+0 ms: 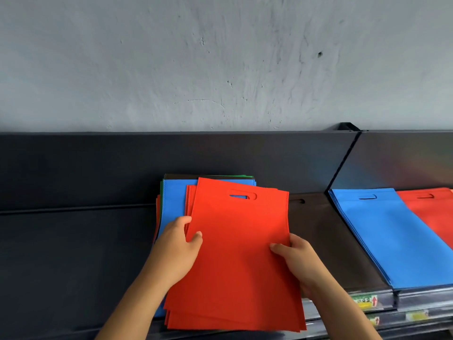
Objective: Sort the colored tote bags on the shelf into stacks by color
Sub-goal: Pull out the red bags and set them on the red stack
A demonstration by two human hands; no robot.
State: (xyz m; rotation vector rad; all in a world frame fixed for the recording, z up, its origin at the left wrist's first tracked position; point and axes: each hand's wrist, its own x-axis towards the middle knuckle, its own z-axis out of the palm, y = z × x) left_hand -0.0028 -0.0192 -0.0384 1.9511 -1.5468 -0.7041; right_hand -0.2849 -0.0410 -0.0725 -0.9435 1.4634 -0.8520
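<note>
Red tote bags (235, 253), low at frame centre, are pinched at their side edges by the left hand (177, 249) and right hand (297, 261), above a mixed stack (171, 200). Sorted blue bags (382, 236) and red bags (434, 212) are seen at right.

This looks like a shop: a dark metal display shelf (73, 241) against a grey plastered wall (220, 57), with small yellow-green price labels (366, 301) along its front edge.
</note>
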